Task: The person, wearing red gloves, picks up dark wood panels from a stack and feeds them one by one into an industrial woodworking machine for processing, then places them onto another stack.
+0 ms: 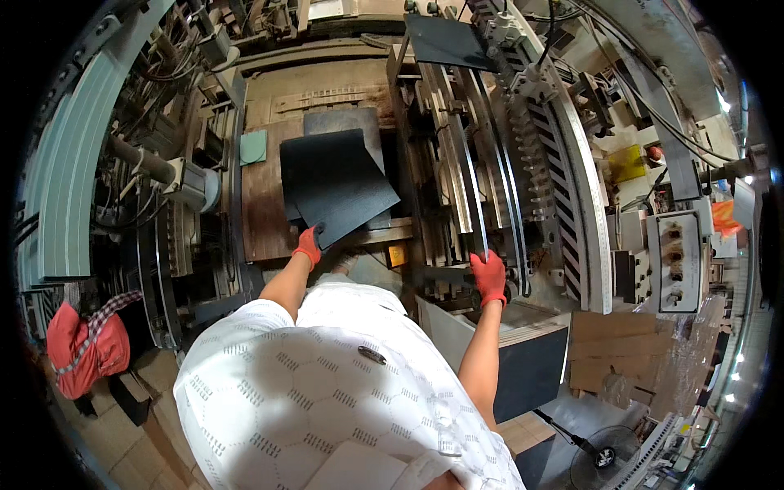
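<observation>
My left hand (pixel 309 247), in a red glove, pinches the near corner of a dark flat panel (pixel 335 175). This panel lies askew on other dark panels (pixel 359 124), on a brown wooden board (pixel 265 192). Off to the right, my right hand (pixel 488 279), also gloved in red, is closed at the near end of a long metal rail (pixel 472 184). Its fingertips are partly hidden against the rail. Both arms reach forward from my body, the right one farther out to the side.
Another dark panel (pixel 449 41) rests across the rails' far end. A striped machine beam (pixel 563 180) runs along the right. Cylinders (pixel 192 186) stand at the left, near a small green pad (pixel 253 147). A fan (pixel 604 457) and cardboard (pixel 616 347) are at lower right.
</observation>
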### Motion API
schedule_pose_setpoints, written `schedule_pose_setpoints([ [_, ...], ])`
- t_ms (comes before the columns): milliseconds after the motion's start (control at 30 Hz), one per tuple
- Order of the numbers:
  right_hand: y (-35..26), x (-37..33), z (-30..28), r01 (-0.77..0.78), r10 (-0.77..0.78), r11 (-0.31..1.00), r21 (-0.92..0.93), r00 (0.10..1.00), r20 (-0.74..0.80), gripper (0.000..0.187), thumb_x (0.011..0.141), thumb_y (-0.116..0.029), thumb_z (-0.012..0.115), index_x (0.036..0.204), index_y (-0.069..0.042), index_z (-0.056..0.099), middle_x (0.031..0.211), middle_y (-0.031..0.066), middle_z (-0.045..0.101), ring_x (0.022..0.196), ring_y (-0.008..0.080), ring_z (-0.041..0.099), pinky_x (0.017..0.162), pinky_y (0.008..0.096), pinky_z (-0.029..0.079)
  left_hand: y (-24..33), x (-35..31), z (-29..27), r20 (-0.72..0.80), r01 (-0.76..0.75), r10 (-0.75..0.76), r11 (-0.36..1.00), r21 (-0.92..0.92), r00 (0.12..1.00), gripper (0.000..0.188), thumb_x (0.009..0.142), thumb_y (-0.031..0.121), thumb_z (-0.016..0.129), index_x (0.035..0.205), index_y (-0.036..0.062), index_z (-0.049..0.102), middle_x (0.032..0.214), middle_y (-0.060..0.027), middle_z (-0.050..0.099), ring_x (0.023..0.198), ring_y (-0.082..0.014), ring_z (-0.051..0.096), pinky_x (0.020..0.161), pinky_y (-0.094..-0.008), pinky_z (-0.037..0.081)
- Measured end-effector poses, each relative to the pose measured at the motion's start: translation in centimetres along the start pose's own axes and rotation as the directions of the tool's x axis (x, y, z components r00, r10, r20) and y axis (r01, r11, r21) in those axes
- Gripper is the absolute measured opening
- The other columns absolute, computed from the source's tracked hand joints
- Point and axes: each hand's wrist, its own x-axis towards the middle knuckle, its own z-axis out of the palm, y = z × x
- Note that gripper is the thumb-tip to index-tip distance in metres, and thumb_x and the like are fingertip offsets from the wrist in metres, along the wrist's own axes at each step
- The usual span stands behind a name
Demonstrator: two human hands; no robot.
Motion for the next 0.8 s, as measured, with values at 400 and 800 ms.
schedule_pose_setpoints([
  [400,0.2,-0.4,0.4,-0.02,0.002,0.994,-0.11,0.986,-0.167,0.038,0.082,-0.04,0.065,0.096,-0.004,0.067,0.096,0.0178,0.071,0.095,0.0383,0.066,0.08,0.0486,0.05,3.7,-1.2,5.4,-0.208,-0.23,0.301,0.924,0.306,0.931,0.043,0.094,0.038,0.067,0.122,0.0074,0.06,0.117,-0.0073,0.064,0.101,-0.0245,0.06,0.092,-0.0399,0.05],
  [800,1.1,-0.5,0.8,-0.021,-0.003,0.993,-0.114,0.979,-0.204,0.042,0.083,-0.042,0.063,0.104,-0.006,0.068,0.1,0.0195,0.07,0.099,0.039,0.064,0.085,0.0477,0.051,5.7,-11.5,21.5,0.462,-0.241,0.186,0.969,0.061,0.867,0.034,0.09,0.013,0.073,0.121,0.006,0.061,0.11,-0.0061,0.067,0.094,-0.0213,0.067,0.083,-0.0381,0.058],
])
